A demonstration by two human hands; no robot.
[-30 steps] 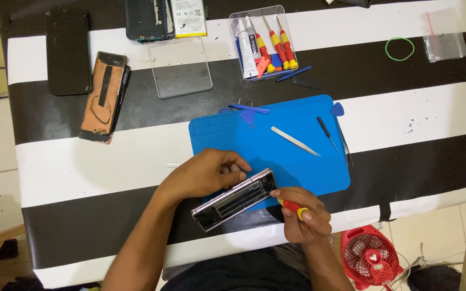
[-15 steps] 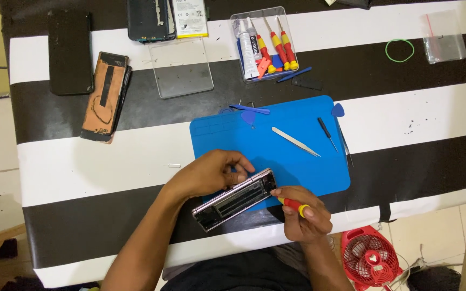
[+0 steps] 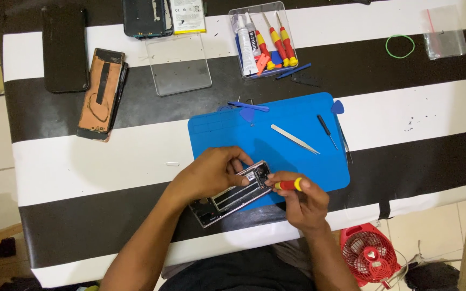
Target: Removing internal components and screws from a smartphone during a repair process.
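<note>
From the head camera, you appear mid-way through working a screw inside the opened silver-framed phone (image 3: 232, 193), which lies tilted at the near edge of the blue rubber mat (image 3: 303, 161) on the striped worktop (image 3: 109, 156). Your left hand (image 3: 208, 173) clasps the phone's frame from above with fingers curled, while your right hand (image 3: 303, 202) pinches the small red-and-yellow screwdriver (image 3: 288, 185), laid nearly level with its tip at the phone's upper end. The next move likely calls for a steady frame and a squarely seated tip.

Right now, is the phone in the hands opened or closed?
Opened. The phone shows bare inner parts, no cover on top. The left hand steadies it; the right hand holds a screwdriver.
</note>
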